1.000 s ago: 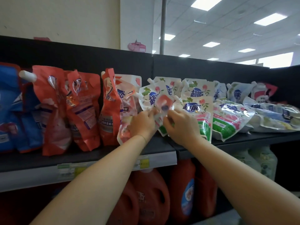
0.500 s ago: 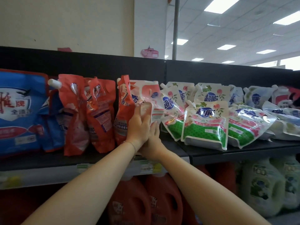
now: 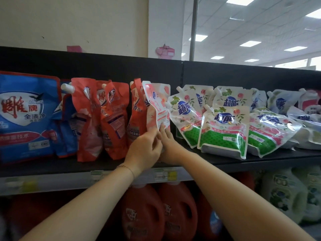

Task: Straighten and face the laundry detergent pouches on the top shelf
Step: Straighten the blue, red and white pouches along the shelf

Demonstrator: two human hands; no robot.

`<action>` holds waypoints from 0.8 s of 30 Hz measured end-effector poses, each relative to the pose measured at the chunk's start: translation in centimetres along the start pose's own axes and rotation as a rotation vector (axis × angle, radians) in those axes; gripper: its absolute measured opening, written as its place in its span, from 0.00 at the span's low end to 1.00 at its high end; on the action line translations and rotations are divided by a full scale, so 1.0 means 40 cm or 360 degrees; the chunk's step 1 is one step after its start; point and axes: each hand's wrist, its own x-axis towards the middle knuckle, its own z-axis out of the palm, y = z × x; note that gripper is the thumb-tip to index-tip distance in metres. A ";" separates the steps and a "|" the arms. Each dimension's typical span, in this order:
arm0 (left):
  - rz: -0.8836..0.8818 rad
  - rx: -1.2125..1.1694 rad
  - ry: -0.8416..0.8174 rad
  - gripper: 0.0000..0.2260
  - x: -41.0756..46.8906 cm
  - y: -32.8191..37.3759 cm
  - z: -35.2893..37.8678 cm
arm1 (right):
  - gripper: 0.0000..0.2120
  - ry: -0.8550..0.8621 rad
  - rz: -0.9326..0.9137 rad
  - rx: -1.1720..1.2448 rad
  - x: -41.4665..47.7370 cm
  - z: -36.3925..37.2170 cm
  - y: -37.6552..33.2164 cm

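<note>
I've stood the pink pouch upright. My left hand pinches its six-o'clock edge, my right hand seemingly pressing alongside; it isn't faced yet.

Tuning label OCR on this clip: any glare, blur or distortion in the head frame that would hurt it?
Head view: ceiling lights blown out; glare streaks on the green pouches; price tags smeared, unreadable; jugs below dark and soft; shelf edge slants and bends, likely the wide lens; pink pouch in the left hand is fairly sharp.
</note>
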 end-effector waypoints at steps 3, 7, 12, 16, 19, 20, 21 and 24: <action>-0.0010 -0.0082 -0.0176 0.02 0.019 0.050 0.037 | 0.36 -0.0145 -0.0222 -0.0213 -0.076 -0.091 -0.005; -0.0129 -0.0287 -0.0154 0.04 0.050 0.123 0.091 | 0.09 -0.0038 -0.0113 -0.0135 -0.116 -0.150 0.052; -0.0352 -0.0367 -0.0260 0.05 0.091 0.163 0.183 | 0.09 0.0382 0.0189 0.0190 -0.135 -0.173 0.195; -0.0591 -0.0342 -0.0375 0.13 0.137 0.166 0.274 | 0.14 0.0504 0.0364 0.0067 -0.150 -0.197 0.328; -0.0767 -0.0309 -0.0360 0.16 0.183 0.163 0.346 | 0.14 0.0579 0.0483 -0.0289 -0.171 -0.227 0.418; -0.0816 -0.0284 -0.0355 0.18 0.199 0.164 0.370 | 0.14 0.0612 0.0526 -0.0394 -0.178 -0.237 0.449; -0.0853 -0.0276 -0.0358 0.20 0.215 0.166 0.391 | 0.14 0.0639 0.0568 -0.0459 -0.181 -0.246 0.482; -0.0952 -0.0317 -0.0344 0.17 0.258 0.180 0.447 | 0.25 0.0600 0.0744 -0.0578 -0.186 -0.266 0.564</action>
